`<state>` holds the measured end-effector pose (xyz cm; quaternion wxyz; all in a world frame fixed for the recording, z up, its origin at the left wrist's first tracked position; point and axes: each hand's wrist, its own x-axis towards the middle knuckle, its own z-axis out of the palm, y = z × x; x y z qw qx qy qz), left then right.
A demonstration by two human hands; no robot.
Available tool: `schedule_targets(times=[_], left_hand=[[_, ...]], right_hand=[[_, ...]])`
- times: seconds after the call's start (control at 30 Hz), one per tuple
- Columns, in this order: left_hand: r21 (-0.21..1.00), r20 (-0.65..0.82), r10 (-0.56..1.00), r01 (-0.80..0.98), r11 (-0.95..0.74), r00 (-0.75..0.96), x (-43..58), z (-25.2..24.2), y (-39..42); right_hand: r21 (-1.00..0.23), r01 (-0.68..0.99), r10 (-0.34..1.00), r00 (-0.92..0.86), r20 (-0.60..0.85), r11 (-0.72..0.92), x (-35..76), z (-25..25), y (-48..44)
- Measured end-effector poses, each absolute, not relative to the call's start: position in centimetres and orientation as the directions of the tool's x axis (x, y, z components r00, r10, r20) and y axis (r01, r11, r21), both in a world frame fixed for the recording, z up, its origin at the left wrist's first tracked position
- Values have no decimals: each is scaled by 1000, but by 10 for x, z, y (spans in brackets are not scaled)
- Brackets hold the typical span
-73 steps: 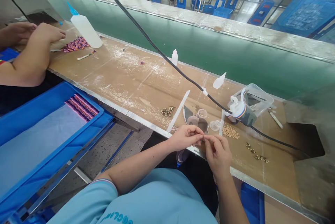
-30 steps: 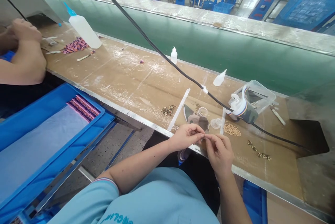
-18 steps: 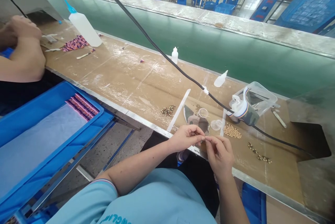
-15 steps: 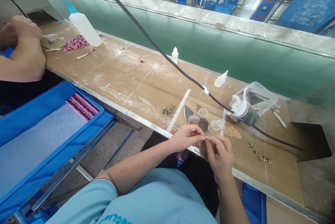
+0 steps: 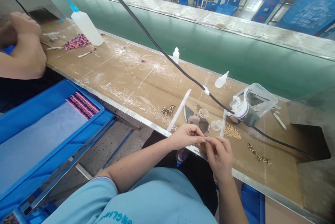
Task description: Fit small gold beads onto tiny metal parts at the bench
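My left hand [image 5: 187, 136] and my right hand [image 5: 220, 150] meet fingertip to fingertip over the table's front edge. Both are closed in a pinch, and whatever lies between the fingers is too small to name. Just beyond them lies a dark and pinkish cloth piece [image 5: 195, 119], partly covered by my fingers. On it or beside it stand a small clear round cup [image 5: 203, 113] and a flat clear round lid or dish [image 5: 216, 125]. Tan beads or pellets [image 5: 232, 132] are heaped to the right. Small dark-and-gold pieces lie in a cluster [image 5: 168, 110] on the left and a row [image 5: 259, 154] on the right.
A black cable [image 5: 157, 47] hangs diagonally across the table. Small white bottles [image 5: 176, 55], a large bottle [image 5: 87, 28] and a clear plastic bin [image 5: 264, 100] stand toward the back. Blue trays [image 5: 52, 126] sit at left. A co-worker's arms [image 5: 23, 49] rest at far left.
The view has shifted very slightly. My two hands stay pinched together in the same place, with only tiny finger movement.
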<state>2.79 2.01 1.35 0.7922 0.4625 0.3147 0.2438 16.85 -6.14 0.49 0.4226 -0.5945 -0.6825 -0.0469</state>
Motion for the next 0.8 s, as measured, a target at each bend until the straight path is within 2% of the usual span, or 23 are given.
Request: schedule_targets(times=[0.2,0.47,0.8], left_hand=[[887,-266,682,-105,450,681,29,10,20],[904,-280,688,-58,424,669,29,16,20],[908,-270,697,-65,413,665,28,14,19]], right_hand=[[-474,837,793,83,603,273,169,5,-60],[-595,767,836,149,529,240,172,7,-57],[-504,819,798,99,594,274,170,5,-59]])
